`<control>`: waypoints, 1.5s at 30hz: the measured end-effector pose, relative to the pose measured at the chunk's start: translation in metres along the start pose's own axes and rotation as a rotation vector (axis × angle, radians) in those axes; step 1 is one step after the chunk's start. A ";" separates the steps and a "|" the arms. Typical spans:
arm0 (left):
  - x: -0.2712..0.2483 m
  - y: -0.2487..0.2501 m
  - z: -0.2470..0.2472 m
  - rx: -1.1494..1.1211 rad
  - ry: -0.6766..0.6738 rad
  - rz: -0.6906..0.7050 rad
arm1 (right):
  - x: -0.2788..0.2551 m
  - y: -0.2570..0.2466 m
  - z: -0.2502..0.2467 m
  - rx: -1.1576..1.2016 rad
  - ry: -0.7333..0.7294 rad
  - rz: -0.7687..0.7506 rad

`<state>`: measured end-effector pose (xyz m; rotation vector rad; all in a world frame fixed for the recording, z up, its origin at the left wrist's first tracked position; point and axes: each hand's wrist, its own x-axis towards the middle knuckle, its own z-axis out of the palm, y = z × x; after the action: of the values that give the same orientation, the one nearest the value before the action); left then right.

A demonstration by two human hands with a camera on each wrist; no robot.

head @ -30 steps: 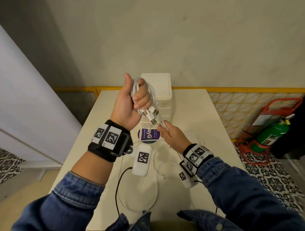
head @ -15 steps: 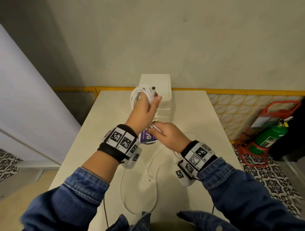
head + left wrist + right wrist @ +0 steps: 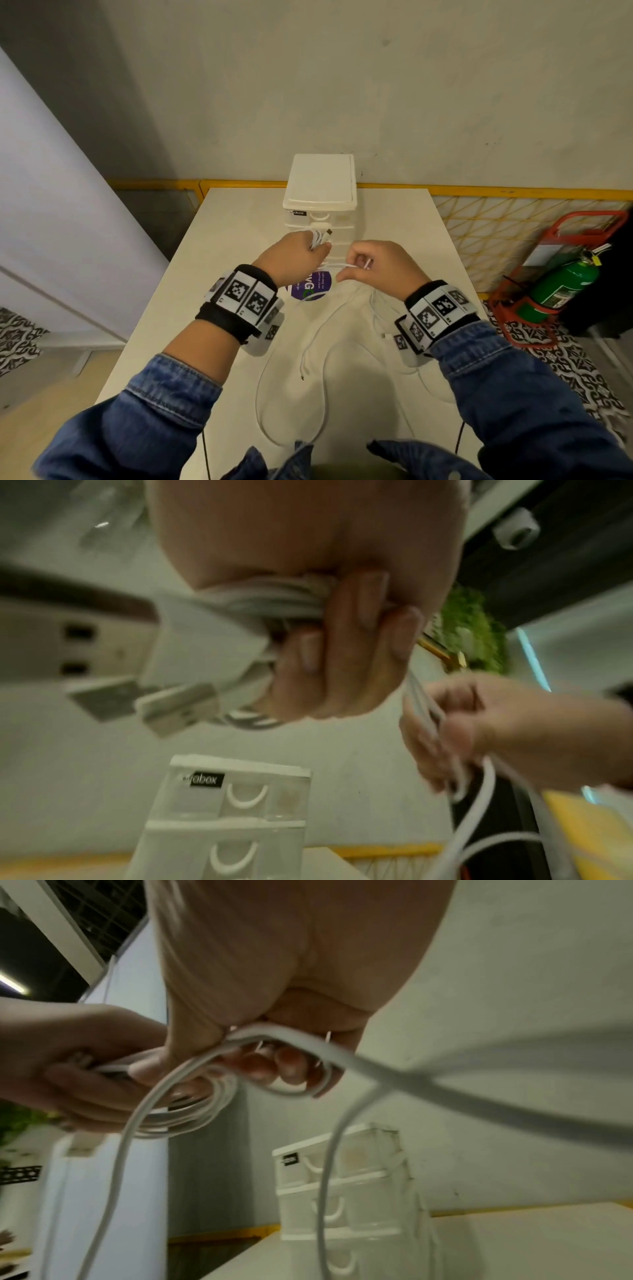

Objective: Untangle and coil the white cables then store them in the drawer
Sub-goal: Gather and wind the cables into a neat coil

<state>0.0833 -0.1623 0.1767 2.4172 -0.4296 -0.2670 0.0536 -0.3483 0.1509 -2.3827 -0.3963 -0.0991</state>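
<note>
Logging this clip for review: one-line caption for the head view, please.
Left hand grips the coiled white cable while right hand pinches its loose strand before the drawer unit.

My head camera looks down over the surface [image 3: 219, 219] toward the drawer unit [image 3: 320, 192]. Both wrist cameras sit close under my palms, looking up at that drawer unit [image 3: 236, 804] [image 3: 346, 1185].

Both forearms reach forward in rolled-up denim sleeves, each wrist wearing a black band with square markers. The left hand [image 3: 294, 255] is knuckles-up, its fingers [image 3: 346, 647] curled tight round a coiled cable bundle [image 3: 274, 601] pressed into the palm. Just beside it, the right hand [image 3: 383, 265] is curled too, thumb and fingers [image 3: 287, 1064] pinching a loose cable strand [image 3: 342, 1053] that runs between fingertips and palm.
</note>
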 end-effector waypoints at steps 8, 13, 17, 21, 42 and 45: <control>-0.012 -0.003 -0.010 -0.263 -0.253 -0.070 | -0.001 0.057 -0.001 -0.053 0.157 -0.009; -0.013 -0.007 -0.004 -0.470 -0.343 -0.136 | -0.002 0.059 0.001 -0.122 0.106 0.018; -0.013 0.007 -0.014 -1.053 -0.580 0.178 | -0.002 0.054 0.026 -0.246 0.005 0.096; -0.007 0.028 -0.041 -1.578 -0.566 0.311 | -0.017 0.052 0.057 -0.134 -0.154 0.173; 0.003 0.031 -0.019 -0.747 0.335 -0.256 | 0.003 -0.036 0.030 0.945 0.100 0.032; 0.004 0.019 -0.024 -0.662 0.399 -0.262 | 0.003 -0.035 0.026 0.983 0.110 0.080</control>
<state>0.0897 -0.1640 0.2072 1.8002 0.1469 -0.0216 0.0444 -0.3056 0.1541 -1.4122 -0.2161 0.0079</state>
